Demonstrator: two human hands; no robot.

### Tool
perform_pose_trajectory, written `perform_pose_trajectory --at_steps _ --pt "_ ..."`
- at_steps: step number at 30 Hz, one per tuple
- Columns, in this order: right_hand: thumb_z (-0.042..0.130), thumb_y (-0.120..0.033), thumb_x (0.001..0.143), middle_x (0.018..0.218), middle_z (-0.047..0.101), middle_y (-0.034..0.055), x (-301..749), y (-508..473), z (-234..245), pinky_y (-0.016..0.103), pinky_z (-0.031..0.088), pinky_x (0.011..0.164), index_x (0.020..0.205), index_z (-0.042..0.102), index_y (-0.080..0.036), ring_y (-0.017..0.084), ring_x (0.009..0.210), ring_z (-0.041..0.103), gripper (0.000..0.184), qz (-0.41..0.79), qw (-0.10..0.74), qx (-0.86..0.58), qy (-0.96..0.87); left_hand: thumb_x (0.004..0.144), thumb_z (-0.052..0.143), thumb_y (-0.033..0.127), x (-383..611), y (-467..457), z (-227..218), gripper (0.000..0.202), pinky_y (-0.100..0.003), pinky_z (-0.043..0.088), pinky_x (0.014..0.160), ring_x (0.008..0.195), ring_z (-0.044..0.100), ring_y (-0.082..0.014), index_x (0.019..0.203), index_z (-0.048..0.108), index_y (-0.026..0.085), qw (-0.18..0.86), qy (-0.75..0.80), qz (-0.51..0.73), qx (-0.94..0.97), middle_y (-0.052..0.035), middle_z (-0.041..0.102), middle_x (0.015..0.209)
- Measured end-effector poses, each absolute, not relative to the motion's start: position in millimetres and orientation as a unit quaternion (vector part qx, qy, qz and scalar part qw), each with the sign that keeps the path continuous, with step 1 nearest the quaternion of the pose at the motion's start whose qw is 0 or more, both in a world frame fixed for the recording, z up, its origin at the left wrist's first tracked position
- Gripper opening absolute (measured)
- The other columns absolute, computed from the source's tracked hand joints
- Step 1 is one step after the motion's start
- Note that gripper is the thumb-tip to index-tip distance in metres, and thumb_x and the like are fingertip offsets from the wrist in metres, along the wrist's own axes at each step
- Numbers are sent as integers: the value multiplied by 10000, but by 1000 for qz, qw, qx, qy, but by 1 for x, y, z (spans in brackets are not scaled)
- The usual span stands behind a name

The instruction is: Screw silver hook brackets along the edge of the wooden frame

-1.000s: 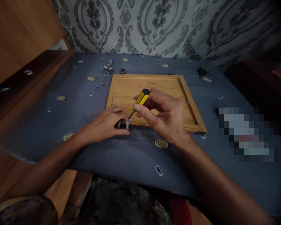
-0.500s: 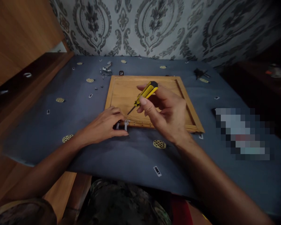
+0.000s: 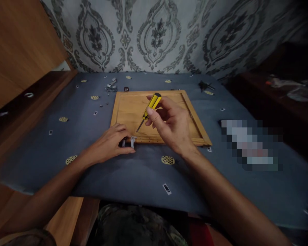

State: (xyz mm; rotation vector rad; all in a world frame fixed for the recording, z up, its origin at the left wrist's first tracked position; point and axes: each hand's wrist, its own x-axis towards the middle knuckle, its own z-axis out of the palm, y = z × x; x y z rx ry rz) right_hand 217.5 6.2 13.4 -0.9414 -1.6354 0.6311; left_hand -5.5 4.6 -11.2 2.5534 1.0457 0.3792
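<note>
A wooden framed panel (image 3: 149,128) lies flat on the cloth-covered table. At its near left edge, my left hand (image 3: 113,143) grips a grey metal hinge (image 3: 132,141) between thumb and fingers. Part of the hinge is hidden behind those fingers. My right hand (image 3: 171,123) holds a yellow and black screwdriver (image 3: 152,106) by its handle, over the panel. Its shaft slants down to the left, and the tip appears just above and beside the hinge; I cannot tell if they touch. Several small dark holes or marks run along the panel's near edge.
A heap of metal fittings (image 3: 112,85) lies beyond the panel's far left corner, with small screws (image 3: 104,104) nearby. A dark object (image 3: 204,86) sits at the back right. A blurred-out item (image 3: 246,141) rests on the right. Patterned wallpaper (image 3: 154,37) bounds the table's back.
The whole view has shifted, so the panel and both hands appear lower and further left. The left hand keeps its hold on the hinge; the screwdriver stays close above it.
</note>
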Motion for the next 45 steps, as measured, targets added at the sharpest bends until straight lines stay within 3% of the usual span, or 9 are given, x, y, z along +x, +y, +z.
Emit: perform_pose_trajectory --at_steps 8,27,31,38,45 --pt "650 -542 961 789 626 -20 211 4 7 273 450 532 1047 649 -203 119 617 650 349 315 532 -369 -694 919 757 465 -6 6 -12 325 -362 493 893 1016 603 -241 1048 675 177 181 361 140 904 -54 650 1045" --pt "645 -508 970 875 641 24 209 1 7 324 539 604 989 650 -217 158 688 637 292 308 509 -361 -718 938 717 502 -4 4 -6 319 -375 482 869 992 597 -248 958 666 187 192 372 123 900 -48 634 998" --pt "640 -507 974 809 631 13 210 0 9 314 530 592 993 662 -224 161 674 618 284 296 495 -358 -734 933 722 498 -4 5 -6 321 -390 484 884 1002 596 -255 947 667 182 191 379 119 898 -52 634 999" --pt "669 -461 959 847 638 8 207 -3 8 295 504 616 917 622 -217 138 667 604 251 308 494 -350 -734 927 727 477 -4 5 -8 290 -430 494 971 1086 601 -271 989 673 199 204 381 119 894 -64 656 1088" --pt "700 -519 932 762 591 -9 204 -3 9 295 478 612 809 560 -227 142 665 579 346 314 488 -355 -733 923 739 426 -4 5 -6 256 -457 503 1001 1126 602 -285 1012 677 194 212 379 122 893 -82 655 1157"
